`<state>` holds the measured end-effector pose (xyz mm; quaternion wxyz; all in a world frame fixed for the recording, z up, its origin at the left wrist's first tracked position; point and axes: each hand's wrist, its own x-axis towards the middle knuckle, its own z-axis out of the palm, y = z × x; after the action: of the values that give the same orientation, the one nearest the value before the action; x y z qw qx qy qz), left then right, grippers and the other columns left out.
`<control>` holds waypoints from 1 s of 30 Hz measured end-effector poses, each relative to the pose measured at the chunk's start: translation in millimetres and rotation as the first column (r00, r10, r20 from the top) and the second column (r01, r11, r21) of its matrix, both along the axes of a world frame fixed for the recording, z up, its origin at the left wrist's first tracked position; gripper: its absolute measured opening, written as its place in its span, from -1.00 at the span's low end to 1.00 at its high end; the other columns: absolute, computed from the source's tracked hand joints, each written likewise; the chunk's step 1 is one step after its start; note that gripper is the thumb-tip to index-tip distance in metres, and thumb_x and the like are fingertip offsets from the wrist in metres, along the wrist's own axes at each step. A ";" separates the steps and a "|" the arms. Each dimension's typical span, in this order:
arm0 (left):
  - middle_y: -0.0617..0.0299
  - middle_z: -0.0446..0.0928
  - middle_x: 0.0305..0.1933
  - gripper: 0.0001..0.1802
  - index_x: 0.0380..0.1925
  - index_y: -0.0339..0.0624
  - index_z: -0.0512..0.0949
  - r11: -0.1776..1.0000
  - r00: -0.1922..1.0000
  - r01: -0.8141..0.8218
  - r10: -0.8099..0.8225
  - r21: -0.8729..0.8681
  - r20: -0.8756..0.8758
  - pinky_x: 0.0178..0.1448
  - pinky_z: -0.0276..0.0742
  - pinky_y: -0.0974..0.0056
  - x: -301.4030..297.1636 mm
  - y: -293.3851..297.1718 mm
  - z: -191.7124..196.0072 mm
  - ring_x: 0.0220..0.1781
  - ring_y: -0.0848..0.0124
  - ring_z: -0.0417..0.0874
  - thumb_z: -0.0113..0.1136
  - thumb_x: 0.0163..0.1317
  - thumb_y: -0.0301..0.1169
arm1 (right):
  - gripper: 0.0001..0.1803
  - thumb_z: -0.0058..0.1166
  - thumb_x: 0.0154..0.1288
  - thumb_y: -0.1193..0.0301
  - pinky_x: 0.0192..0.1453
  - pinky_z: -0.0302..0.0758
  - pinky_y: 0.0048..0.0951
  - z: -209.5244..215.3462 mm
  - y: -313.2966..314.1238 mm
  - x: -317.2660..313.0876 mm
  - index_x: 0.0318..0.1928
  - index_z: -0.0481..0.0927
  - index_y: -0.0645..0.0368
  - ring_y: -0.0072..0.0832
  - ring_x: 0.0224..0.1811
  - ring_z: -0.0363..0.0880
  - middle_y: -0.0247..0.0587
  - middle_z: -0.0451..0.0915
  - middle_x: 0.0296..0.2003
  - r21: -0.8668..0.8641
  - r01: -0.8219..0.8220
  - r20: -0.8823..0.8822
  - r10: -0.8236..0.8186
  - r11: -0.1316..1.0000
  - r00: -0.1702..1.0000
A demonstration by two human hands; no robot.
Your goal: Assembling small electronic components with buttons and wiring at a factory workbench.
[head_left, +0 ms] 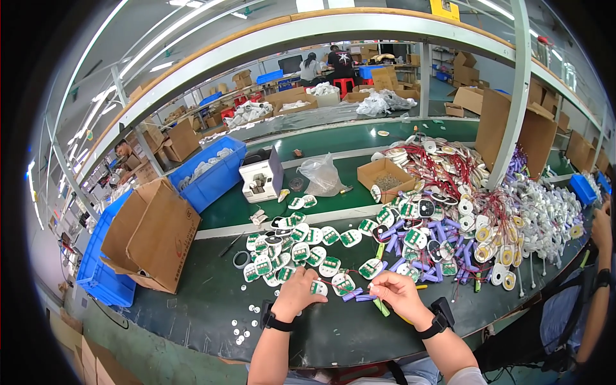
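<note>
The dark green workbench [212,301] bends away at every edge of my view, and I place everything from it: at its left end an open brown cardboard box [154,234] lies tipped on its side, part of it hiding the blue plastic crate [102,282] behind. Across the bench's middle spreads a heap of white oval shells with green circuit boards [301,247], running rightward into a tangle of purple cylindrical cells and red wires [436,237] too dense to sort out. At the near edge my left hand [296,293] is curled knuckles-up over one white oval board piece [319,288], fingers pinched on it and covering most of it. My right hand [398,292] pinches the thin wire of a purple cell [353,295] lying between both hands. Black wristbands sit on both wrists.
</note>
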<state>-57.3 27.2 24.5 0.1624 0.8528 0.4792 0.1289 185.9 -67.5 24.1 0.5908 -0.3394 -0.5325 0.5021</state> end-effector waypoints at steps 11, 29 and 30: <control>0.29 0.46 -0.37 -0.52 -0.02 -0.09 0.26 0.953 0.581 -0.063 0.276 -0.295 0.766 -0.58 0.30 0.52 20.6 -5.0 16.2 -0.51 0.62 0.50 0.23 0.10 -0.56 | -0.94 0.11 0.21 0.57 -0.41 0.35 -0.72 -4.9 -0.2 -5.4 -0.29 0.54 0.26 -0.77 -0.47 0.41 -0.40 0.55 -0.43 -0.030 0.135 0.063 -0.133 0.990 0.989; 0.17 0.47 -0.20 -0.82 -0.13 -0.25 0.44 0.942 0.615 0.320 -0.123 -0.104 0.778 -0.40 0.40 0.47 60.2 -45.0 -8.6 -0.39 0.51 0.56 0.01 0.29 -0.48 | -0.89 0.07 0.24 0.50 -0.46 0.40 -0.56 -0.2 -2.9 -11.9 -0.24 0.49 0.26 -0.60 -0.52 0.45 -0.26 0.51 -0.44 0.219 0.235 0.399 -0.307 0.947 0.864; 0.17 0.47 -0.20 -0.82 -0.13 -0.25 0.44 0.941 0.615 0.323 -0.126 -0.103 0.778 -0.40 0.40 0.47 59.9 -45.2 -7.0 -0.39 0.51 0.56 0.01 0.29 -0.48 | -0.88 0.07 0.24 0.49 -0.46 0.41 -0.54 -0.1 -2.7 -11.6 -0.24 0.49 0.26 -0.59 -0.52 0.46 -0.26 0.52 -0.45 0.190 0.214 0.427 -0.277 0.958 0.861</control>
<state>2.5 -18.0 17.5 0.4622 0.7471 0.2664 0.3966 174.4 -70.3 24.0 0.5325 -0.4704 -0.6398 0.2930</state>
